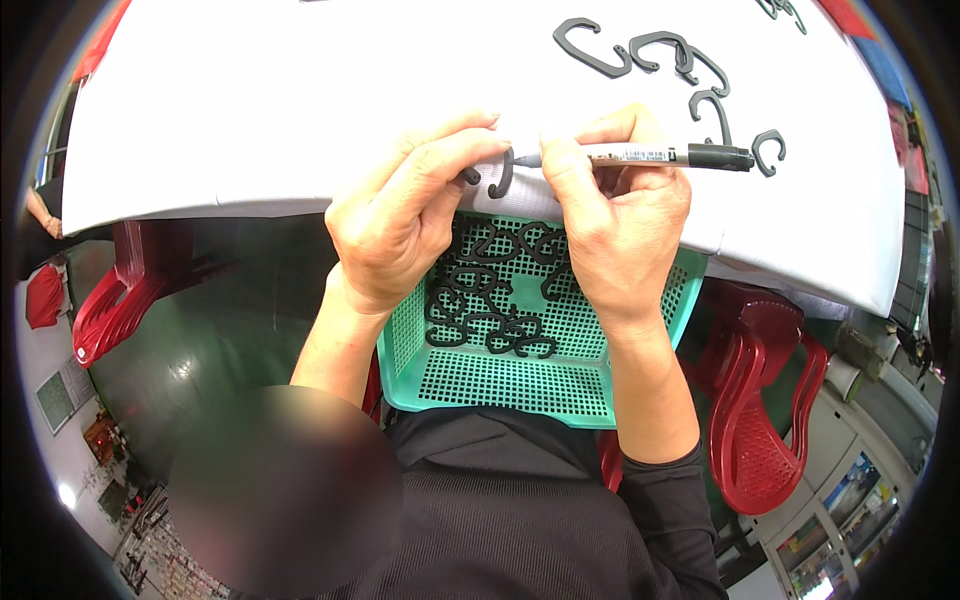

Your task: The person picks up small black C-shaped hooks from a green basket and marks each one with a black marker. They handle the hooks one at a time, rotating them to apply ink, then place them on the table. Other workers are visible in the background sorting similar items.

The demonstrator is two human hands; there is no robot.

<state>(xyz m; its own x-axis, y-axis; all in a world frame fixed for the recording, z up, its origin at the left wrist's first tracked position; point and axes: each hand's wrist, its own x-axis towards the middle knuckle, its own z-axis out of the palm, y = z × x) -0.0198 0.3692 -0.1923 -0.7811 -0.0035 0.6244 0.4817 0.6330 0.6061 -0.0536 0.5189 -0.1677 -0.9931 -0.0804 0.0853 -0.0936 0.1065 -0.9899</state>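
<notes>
My left hand (395,215) pinches a black C-shaped hook (503,175) between thumb and fingers, above the near edge of the white table. Part of the hook is hidden behind the fingertips. My right hand (625,215) grips a marker pen (635,154) with a pale barrel and its black cap pushed on the rear end. The pen lies nearly level, its grey tip at the side of the hook; whether they touch I cannot tell. Below both hands, a green plastic basket (395,365) holds several more black hooks (480,280).
Several loose black hooks (590,48) lie on the white-covered table (250,100) at the far right. Dark red plastic chairs stand at the left (130,290) and right (755,400). Another person's arm (42,212) shows at the far left edge.
</notes>
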